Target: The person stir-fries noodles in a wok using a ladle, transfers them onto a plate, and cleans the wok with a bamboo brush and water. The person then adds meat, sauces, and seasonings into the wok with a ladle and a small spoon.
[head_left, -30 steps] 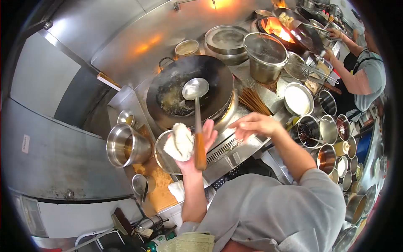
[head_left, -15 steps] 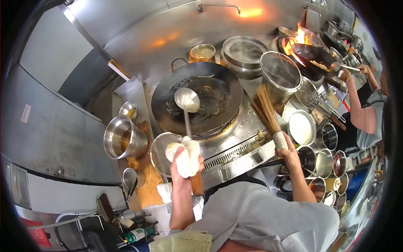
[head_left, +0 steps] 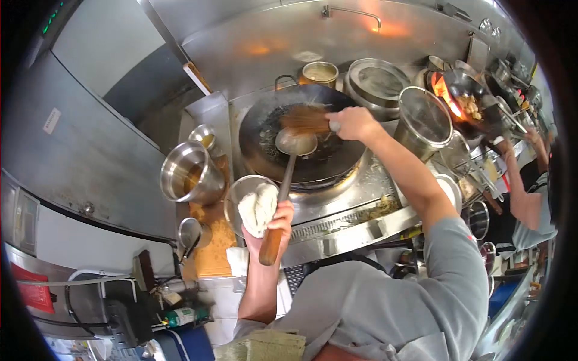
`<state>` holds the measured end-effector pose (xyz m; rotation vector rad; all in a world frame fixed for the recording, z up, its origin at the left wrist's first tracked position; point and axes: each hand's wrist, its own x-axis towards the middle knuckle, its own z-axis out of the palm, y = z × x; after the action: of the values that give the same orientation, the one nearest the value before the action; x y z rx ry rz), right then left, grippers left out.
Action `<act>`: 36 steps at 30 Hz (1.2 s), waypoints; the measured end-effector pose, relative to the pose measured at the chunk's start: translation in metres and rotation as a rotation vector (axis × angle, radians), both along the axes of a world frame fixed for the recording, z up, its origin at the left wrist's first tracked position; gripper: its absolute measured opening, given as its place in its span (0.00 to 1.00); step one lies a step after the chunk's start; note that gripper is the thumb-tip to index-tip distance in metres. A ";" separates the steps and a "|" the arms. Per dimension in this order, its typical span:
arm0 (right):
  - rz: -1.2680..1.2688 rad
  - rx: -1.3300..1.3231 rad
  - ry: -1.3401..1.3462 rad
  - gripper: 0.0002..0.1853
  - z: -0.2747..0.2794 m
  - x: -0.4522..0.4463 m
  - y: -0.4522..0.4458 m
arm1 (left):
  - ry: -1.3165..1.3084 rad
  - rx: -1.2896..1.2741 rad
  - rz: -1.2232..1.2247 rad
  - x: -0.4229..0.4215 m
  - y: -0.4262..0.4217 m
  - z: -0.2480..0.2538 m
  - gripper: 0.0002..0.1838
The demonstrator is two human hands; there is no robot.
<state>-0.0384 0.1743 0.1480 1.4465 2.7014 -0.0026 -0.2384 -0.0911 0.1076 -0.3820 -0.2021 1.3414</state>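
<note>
My right hand (head_left: pixel 354 124) is closed around the bound end of a bamboo wok brush (head_left: pixel 304 120). Its bristles, blurred by motion, are over the large dark wok (head_left: pixel 339 166), just above the ladle's bowl. My left hand (head_left: pixel 274 230) grips the ladle (head_left: pixel 289 174) near its wooden handle, together with a folded white cloth (head_left: pixel 257 209). The ladle's round metal bowl sits in the wok beneath the brush. Dark wet liquid shows inside the wok, partly hidden by the brush and ladle.
A round strainer (head_left: pixel 231 207) lies behind the cloth. Left of the wok stand a steel pot (head_left: pixel 174 174) and a small bowl (head_left: pixel 201 133). Lidded and strainer-topped pots (head_left: pixel 415 138) stand to the right. Beyond them a co-worker's arm (head_left: pixel 522 198) handles another wok (head_left: pixel 460 123) over flames.
My right hand has swung the brush from the right side of the stove into the wok. My left hand still holds ladle and cloth, with the ladle turned slightly. The view has shifted.
</note>
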 end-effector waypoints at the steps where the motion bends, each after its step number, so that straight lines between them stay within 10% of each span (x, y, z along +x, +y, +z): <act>1: -0.045 0.058 0.153 0.32 0.002 0.001 -0.002 | 0.107 0.021 -0.085 -0.013 -0.006 -0.006 0.22; 3: -0.081 0.141 0.583 0.31 -0.010 0.016 0.008 | 0.599 0.137 -0.359 -0.052 -0.002 -0.018 0.23; 4: -0.033 0.230 0.756 0.33 -0.022 0.021 0.020 | 1.387 -0.302 -0.185 -0.051 -0.020 -0.034 0.23; 6: -0.184 -0.348 1.212 0.34 0.006 0.034 0.005 | 2.304 0.212 -0.259 -0.055 -0.036 -0.038 0.25; 8: -0.103 -0.535 1.110 0.34 -0.010 0.044 0.009 | 3.199 0.456 0.080 -0.079 -0.041 -0.071 0.25; 9: -0.075 -0.637 1.063 0.34 -0.023 0.054 0.003 | 3.344 0.089 -0.229 -0.088 -0.038 -0.069 0.25; 12: -0.226 -0.734 0.668 0.35 -0.019 0.089 0.025 | 3.431 0.088 -0.038 -0.106 -0.050 -0.080 0.24; 17: -0.226 -0.576 1.415 0.37 -0.005 0.091 -0.026 | 3.319 0.077 0.143 -0.092 -0.044 -0.091 0.23; 21: -0.153 -0.491 0.510 0.32 -0.004 0.068 -0.017 | 3.144 -0.039 0.328 -0.093 -0.033 -0.089 0.24; 28: 0.072 -0.730 0.119 0.34 0.009 0.008 -0.008 | 3.298 -0.316 0.371 -0.187 -0.070 -0.028 0.25; 32: -0.127 -0.417 0.651 0.30 -0.086 -0.089 0.042 | 3.228 -0.468 0.204 -0.222 -0.068 -0.039 0.25; 36: -0.083 -0.748 0.544 0.33 -0.055 -0.078 -0.017 | 3.145 -0.537 0.175 -0.251 -0.059 -0.048 0.26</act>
<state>-0.1160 0.1571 0.0935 1.4155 2.4873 -1.4187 -0.4898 -0.1497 0.0596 -1.5419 -2.6715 -0.6741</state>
